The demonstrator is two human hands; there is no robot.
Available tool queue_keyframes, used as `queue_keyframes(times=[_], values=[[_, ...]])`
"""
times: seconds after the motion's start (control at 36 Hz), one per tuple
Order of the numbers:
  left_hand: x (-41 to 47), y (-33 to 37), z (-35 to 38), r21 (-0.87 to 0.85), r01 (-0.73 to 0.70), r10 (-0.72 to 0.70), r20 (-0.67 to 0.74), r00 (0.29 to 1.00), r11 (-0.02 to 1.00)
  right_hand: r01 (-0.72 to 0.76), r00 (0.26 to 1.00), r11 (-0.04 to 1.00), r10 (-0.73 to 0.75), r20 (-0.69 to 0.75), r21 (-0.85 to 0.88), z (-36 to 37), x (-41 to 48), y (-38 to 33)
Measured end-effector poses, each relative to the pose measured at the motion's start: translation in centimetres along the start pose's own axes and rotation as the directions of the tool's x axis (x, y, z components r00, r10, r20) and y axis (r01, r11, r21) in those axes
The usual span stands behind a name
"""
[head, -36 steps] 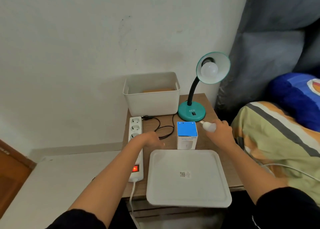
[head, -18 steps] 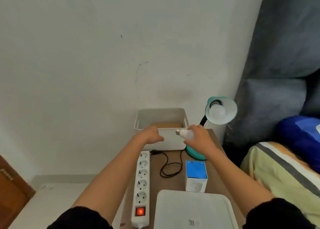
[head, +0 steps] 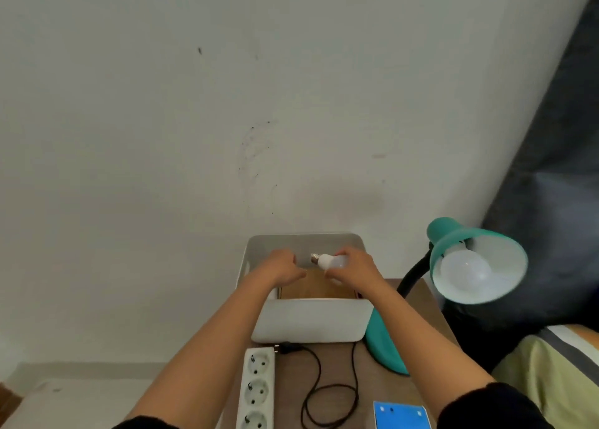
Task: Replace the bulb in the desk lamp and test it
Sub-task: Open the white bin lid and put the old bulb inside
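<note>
My right hand (head: 351, 268) grips a loose white bulb (head: 329, 261) over the open white bin (head: 308, 326), the bulb's metal screw base pointing left. My left hand (head: 280, 266) hovers over the bin just left of the bulb, fingers curled, holding nothing that I can see. The teal desk lamp (head: 475, 260) stands to the right, its shade tilted toward me with another white bulb (head: 465, 268) seated inside, unlit. Its black cord (head: 327, 393) lies looped on the table, the plug beside the white power strip (head: 257, 386).
A brown cardboard item (head: 316, 287) lies inside the bin. A blue-topped bulb box (head: 402, 414) stands at the bottom edge. The wooden table (head: 343, 363) meets a white wall behind; dark bedding and a striped yellow-green blanket (head: 551, 373) lie to the right.
Both hands moved from the table's front to above the bin, the right one carrying the loose bulb. The view tilted upward and closer; the white lid left the frame.
</note>
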State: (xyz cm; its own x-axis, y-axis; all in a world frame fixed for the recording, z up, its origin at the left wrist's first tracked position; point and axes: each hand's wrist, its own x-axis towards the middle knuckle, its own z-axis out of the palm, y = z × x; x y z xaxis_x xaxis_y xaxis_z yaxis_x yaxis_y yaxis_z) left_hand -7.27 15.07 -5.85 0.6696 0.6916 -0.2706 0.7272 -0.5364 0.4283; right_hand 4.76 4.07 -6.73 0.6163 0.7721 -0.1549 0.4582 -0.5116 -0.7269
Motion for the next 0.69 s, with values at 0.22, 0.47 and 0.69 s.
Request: queue_keyframes(times=[0.22, 0.47, 0.69], values=[[3.0, -2.5, 2.4, -0.028, 0.068, -0.066, 0.067, 0.996, 0.997, -0.091, 0.994, 0.981, 0.101, 0.047, -0.172, 2.0, 2.6, 0.7], [1.6, -2.1, 1.2, -0.062, 0.08, -0.076, 0.064, 0.995, 0.995, -0.063, 0.996, 0.974, 0.077, 0.055, -0.215, 1.1, 1.0, -0.3], [-4.5, 0.9, -2.1, -0.02, 0.001, -0.001, 0.021, 1.0, 1.0, 0.03, 0.999, 0.988, -0.033, -0.017, -0.152, -3.2, -5.6, -2.7]])
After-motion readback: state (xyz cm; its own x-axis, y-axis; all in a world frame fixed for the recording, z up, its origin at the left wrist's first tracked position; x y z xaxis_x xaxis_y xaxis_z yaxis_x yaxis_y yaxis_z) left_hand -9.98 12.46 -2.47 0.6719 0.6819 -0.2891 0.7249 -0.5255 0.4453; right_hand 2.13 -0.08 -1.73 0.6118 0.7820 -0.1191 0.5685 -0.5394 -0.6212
